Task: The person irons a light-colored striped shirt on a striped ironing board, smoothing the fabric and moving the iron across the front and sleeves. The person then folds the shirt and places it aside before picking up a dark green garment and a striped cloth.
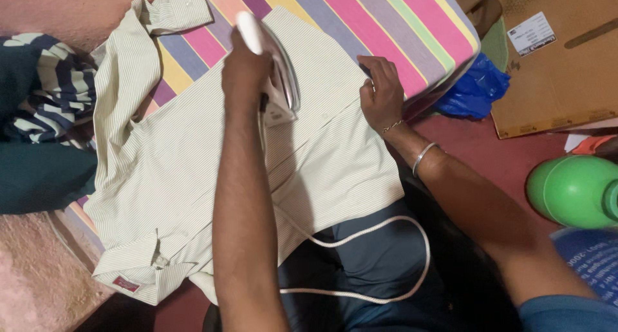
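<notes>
1. While the left hand (246, 66) is wrapped tight around the white handle of the iron (275, 68), the iron's soleplate rests on the pale striped shirt (193, 171) just beyond and to the right of that hand's knuckles.
2. Its long axis runs away from the person, nose pointing up toward the far edge of the striped pad (399, 23).
3. Lying flat with fingers spread, the right hand (381, 94) grips nothing; it presses the shirt's right edge, near the iron but not touching it.
4. Between the two hands lies a smooth strip of shirt front, so the iron sits nearer the left hand, which alone carries it.
5. From under the left wrist, the white cord (386, 255) loops back toward the person's lap.
6. Right of the right arm stand a green bottle (573, 190), a blue bag (476, 90) and a cardboard box (553, 61).
</notes>
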